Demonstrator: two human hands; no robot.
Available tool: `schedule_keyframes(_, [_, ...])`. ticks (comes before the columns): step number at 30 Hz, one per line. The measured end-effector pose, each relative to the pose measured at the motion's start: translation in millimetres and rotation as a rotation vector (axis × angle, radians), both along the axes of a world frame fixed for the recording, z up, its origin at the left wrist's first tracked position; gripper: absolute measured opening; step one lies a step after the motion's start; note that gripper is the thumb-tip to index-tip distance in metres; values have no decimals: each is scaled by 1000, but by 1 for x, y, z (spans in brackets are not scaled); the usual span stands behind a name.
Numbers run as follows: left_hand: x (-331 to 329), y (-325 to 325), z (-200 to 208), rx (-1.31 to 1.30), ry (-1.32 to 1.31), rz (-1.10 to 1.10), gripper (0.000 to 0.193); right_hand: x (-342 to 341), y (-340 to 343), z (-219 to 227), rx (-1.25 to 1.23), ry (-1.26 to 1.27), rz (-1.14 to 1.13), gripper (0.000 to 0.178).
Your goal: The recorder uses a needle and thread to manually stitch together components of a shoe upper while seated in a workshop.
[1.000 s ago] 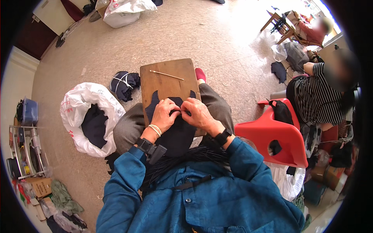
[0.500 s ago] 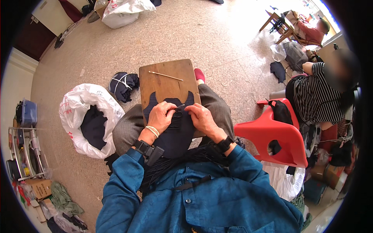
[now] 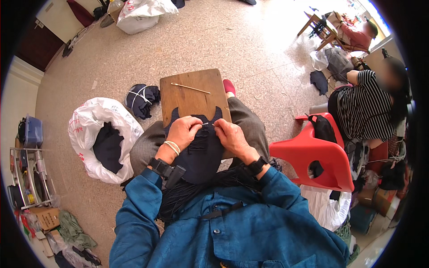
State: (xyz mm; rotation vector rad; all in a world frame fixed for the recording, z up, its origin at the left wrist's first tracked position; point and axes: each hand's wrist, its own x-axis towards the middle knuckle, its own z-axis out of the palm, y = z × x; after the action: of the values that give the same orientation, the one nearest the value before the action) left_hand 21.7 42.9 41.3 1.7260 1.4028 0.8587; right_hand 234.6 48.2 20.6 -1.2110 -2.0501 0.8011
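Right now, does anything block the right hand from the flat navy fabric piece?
Nothing visible does: the right hand is at the upper part of the flat navy fabric piece. The thin tan stick lies beyond both, on the brown wooden board.

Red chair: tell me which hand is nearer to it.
Right. The right hand is to the left of the red chair, apart from it; the left hand is farther left, beyond the right hand.

A red plastic chair (image 3: 290, 149) stands at right, near a person in a striped top (image 3: 363, 107); at left, a blue bin (image 3: 34, 132) and cardboard box (image 3: 47, 218) sit near a metal rack (image 3: 40, 167)
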Motion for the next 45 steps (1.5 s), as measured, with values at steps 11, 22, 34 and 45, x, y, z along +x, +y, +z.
schedule_keyframes(11, [2, -5, -10, 273, 559, -153, 10, -7, -8, 1, -187, 22, -1, 12])
schedule_keyframes(22, [-3, -9, -5, 292, 455, -51, 4, -3, -14, -2, 7, -48, 124, 21])
schedule_keyframes(34, [-7, -14, -11, 350, 629, -160, 5, -5, -15, -2, -14, -57, 106, 21])
schedule_keyframes(45, [-8, -14, -14, 446, 571, -144, 6, -4, -16, -7, -39, -64, 99, 21])
